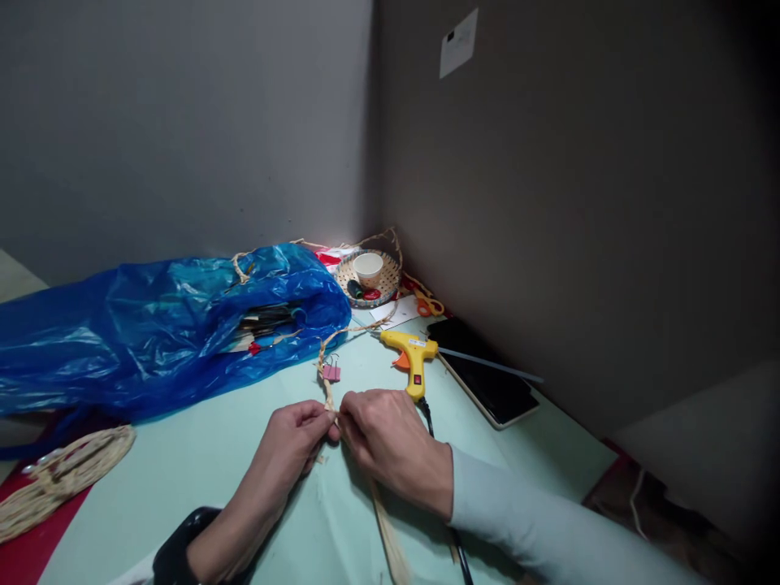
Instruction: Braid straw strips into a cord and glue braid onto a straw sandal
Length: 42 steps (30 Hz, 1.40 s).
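Observation:
Both hands meet at a braid of pale straw-like fibre [327,392] at the middle of the table. The thumb and fingers of my left hand [300,439] pinch the braid's lower end. My right hand [390,443] is closed on the fibre strands right beside it, its fingertips partly hidden. Loose strands [388,528] hang from under the right hand toward me. A pink binder clip [331,372] sits against the braid just above the hands. From there the braid runs up and right toward the back.
A yellow glue gun [414,355] lies right of the braid, beside a black tablet [487,378]. Blue plastic [152,325] covers the left back. Farther off are a woven tray [390,288] with a white cup [368,268] and orange scissors [430,305]. A coiled fibre piece [67,479] lies left.

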Each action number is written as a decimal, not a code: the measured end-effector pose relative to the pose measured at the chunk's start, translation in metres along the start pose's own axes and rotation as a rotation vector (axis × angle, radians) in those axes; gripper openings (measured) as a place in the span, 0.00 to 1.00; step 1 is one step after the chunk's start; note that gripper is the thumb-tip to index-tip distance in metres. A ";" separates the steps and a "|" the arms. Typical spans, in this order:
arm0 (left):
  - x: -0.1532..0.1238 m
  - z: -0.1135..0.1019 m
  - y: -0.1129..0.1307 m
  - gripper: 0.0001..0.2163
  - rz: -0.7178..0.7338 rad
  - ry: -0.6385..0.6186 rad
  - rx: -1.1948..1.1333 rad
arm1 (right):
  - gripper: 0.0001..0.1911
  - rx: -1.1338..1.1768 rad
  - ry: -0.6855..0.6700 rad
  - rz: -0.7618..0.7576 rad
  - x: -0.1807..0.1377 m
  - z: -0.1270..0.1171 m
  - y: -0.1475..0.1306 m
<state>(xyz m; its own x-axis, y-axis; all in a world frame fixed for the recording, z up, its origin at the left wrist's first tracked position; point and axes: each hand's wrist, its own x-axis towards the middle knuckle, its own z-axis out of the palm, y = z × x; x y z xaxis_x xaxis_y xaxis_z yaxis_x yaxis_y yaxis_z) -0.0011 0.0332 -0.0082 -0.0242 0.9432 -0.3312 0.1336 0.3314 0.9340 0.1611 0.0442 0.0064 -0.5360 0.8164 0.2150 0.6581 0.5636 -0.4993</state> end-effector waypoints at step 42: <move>-0.007 -0.009 0.005 0.13 0.062 -0.103 0.056 | 0.09 0.411 -0.170 0.096 0.014 -0.001 0.011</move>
<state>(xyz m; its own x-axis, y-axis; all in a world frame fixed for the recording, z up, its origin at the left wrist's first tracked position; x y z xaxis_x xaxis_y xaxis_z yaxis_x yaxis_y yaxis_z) -0.0091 0.0284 0.0002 0.0870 0.9537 -0.2880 0.1866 0.2683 0.9451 0.1616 0.0622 0.0048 -0.5851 0.8105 0.0276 0.4625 0.3614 -0.8096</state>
